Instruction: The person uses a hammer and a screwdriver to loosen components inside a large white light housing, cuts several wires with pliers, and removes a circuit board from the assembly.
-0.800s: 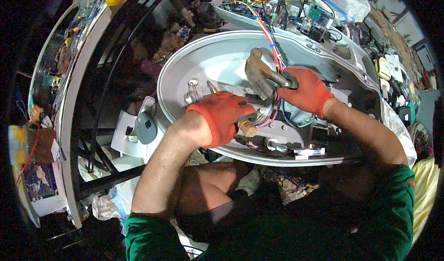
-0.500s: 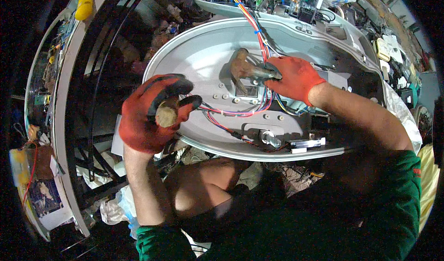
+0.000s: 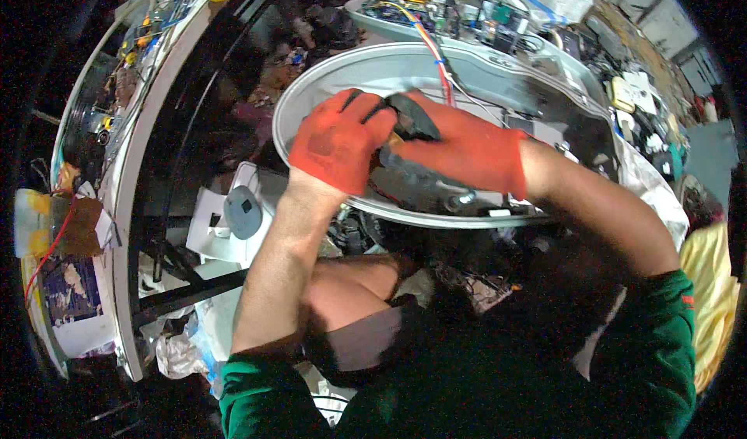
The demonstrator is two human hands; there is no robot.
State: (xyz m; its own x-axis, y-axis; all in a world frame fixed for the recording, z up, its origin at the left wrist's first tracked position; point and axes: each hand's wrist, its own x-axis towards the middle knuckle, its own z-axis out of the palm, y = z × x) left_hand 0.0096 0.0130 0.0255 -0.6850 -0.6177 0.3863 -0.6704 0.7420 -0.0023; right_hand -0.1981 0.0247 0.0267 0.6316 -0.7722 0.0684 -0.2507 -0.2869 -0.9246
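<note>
Both my hands, in red gloves with black fingertips, meet over the left part of a large grey plastic housing [image 3: 286,112]. My left hand [image 3: 338,139] is closed, its knuckles up and its fingertips against the right hand. The right hand [image 3: 459,143] curls in from the other side, fingers bent. Between them a small brownish patch [image 3: 394,142] shows, too little to name. The hammer seen earlier is hidden or cannot be made out. A bundle of coloured wires [image 3: 442,69] runs over the housing's far rim.
Beyond the housing lies another grey shell with circuit boards [image 3: 405,11]. A white part with a grey disc [image 3: 243,212] sits to the left, near a long pale-edged frame [image 3: 144,166]. Yellow cloth [image 3: 712,307] hangs at the right.
My left hand, which held a round tan-ended thing, has moved right and turned over to meet the right hand. The right hand, earlier at a claw hammer, has moved left. The view has shifted.
</note>
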